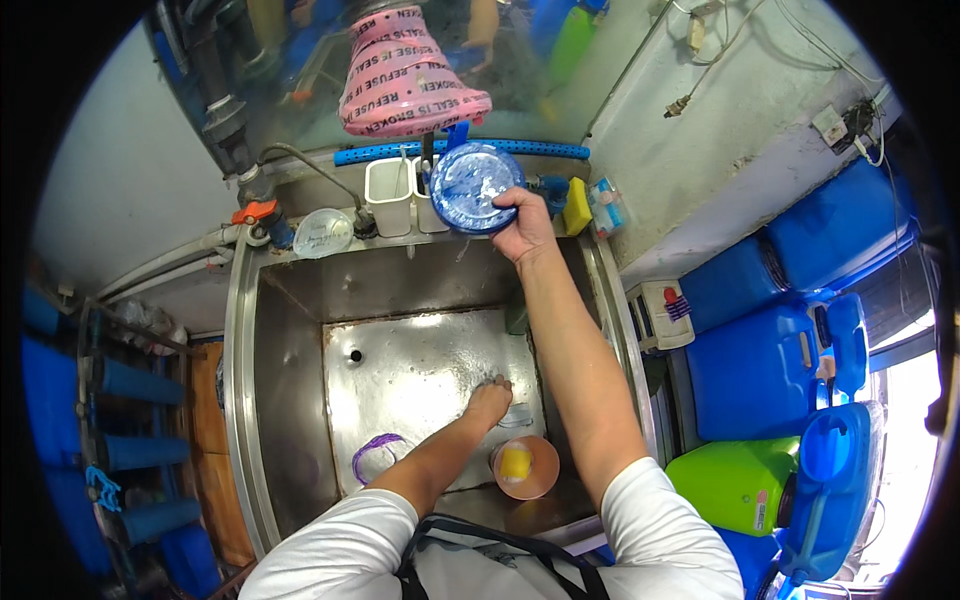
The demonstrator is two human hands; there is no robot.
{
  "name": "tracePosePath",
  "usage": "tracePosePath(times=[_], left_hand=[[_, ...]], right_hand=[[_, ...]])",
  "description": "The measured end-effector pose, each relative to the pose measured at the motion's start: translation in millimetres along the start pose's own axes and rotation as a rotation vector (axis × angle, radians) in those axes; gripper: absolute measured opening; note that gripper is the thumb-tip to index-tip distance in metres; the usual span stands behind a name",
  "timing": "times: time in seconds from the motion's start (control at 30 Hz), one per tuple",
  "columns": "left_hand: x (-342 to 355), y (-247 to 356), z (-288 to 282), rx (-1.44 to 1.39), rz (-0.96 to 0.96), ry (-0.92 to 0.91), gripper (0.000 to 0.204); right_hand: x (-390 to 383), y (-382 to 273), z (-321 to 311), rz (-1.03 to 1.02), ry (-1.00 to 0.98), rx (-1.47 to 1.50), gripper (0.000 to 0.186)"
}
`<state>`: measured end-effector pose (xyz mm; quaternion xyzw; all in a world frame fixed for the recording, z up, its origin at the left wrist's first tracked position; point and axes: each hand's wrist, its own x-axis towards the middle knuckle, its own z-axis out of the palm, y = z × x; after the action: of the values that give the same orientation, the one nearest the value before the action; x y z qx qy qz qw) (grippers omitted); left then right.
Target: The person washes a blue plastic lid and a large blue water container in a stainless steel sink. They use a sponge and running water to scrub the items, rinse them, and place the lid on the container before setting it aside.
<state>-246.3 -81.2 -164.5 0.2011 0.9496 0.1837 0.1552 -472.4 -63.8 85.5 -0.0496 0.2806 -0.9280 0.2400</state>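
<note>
My right hand (522, 222) grips a round, wet blue lid (465, 175) by its right edge, raised at the sink's back ledge below a pink, tape-wrapped fixture (410, 80). Down on the floor of the steel sink (285, 400), my left hand (492, 397) has its fingers curled; what they hold is too small to make out. A clear piece (515, 415) lies beside that hand. Near the front are a clear container with a purple rim (368, 450) and an orange tub (535, 485) with a yellow sponge (515, 462) inside.
Along the back ledge are white containers (388, 205), a clear lid (323, 233), a yellow sponge (577, 210) and an orange-handled valve (255, 212). Blue jerrycans (750, 365) and a green one (725, 480) crowd the right side; a metal rack with blue cylinders (140, 450) stands left.
</note>
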Motion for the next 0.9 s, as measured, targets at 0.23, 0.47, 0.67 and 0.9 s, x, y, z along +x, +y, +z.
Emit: tracePosePath(times=[0.23,0.47,0.67,0.9], left_hand=[[-3.3,-1.2,1.6,0.0,0.023,0.018,0.027],[-12.3,-9.4,-10.0,-0.271,-0.01,-0.041,0.03],[-52.5,-54.8,-37.4,-1.181,-0.283,0.229,0.025],[-196.4,-125.5,-81.6,-1.439,-0.674,0.29,0.026]], right_hand=[[0.5,1.0,-7.0,0.04,0.029,-0.033,0.051],[-9.2,-57.7,10.4,-0.25,0.083,0.03,0.053],[-110.3,-39.7,4.5,-0.242,-0.028,-0.087,0.057],[-293.8,31.4,-19.4,0.256,0.296,-1.142,0.054]])
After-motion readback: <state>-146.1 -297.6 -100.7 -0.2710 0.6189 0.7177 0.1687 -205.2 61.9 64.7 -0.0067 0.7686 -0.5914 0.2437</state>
